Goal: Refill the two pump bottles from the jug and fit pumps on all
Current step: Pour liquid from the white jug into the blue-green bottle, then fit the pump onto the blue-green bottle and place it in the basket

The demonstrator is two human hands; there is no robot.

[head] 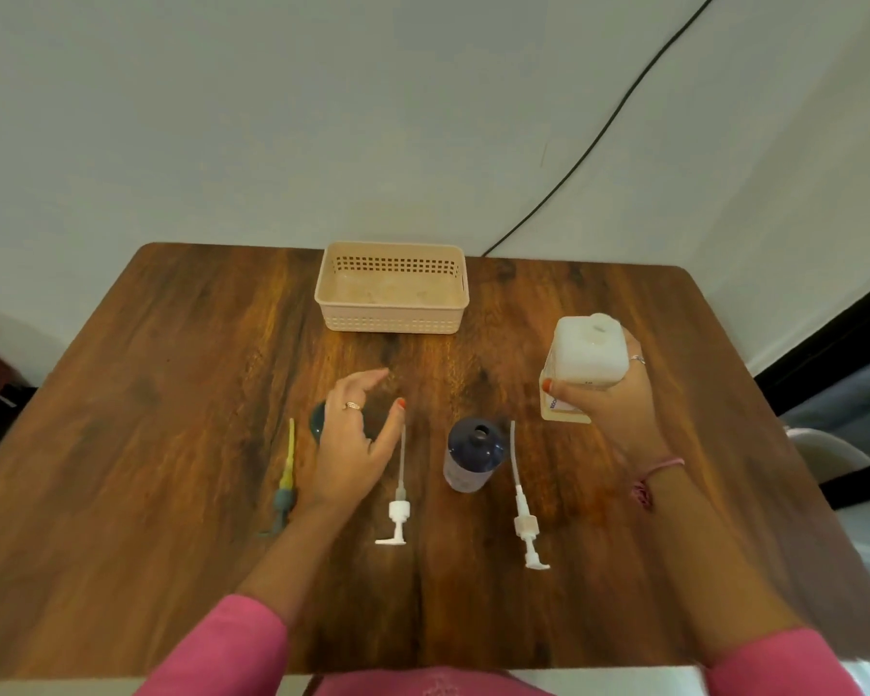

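So from the head cam: right hand (pixel 609 399) has its fingers (pixel 634 361) wrapped round the white jug (pixel 586 356), which looks lifted a bit off the worktop (pixel 197 344), cap apparently on. Left hand (pixel 355 439) hovers with fingers (pixel 372 379) spread loose, pinching nothing, over a dark bottle (pixel 317 419) mostly hidden under the palm. I'd guess we're right at the start of the refill.

The open blue bottle (pixel 473 454) stands between the two hands, a white pump (pixel 398 514) just beside the left thumb and another white pump (pixel 526 519) below the jug hand. A yellow-green pump (pixel 285 484) lies outside the left hand.

Next move probably needs the jug uncapped and tipped over a bottle neck. Plenty of bare wood toward the basket (pixel 393 319); the right edge is near that wrist.
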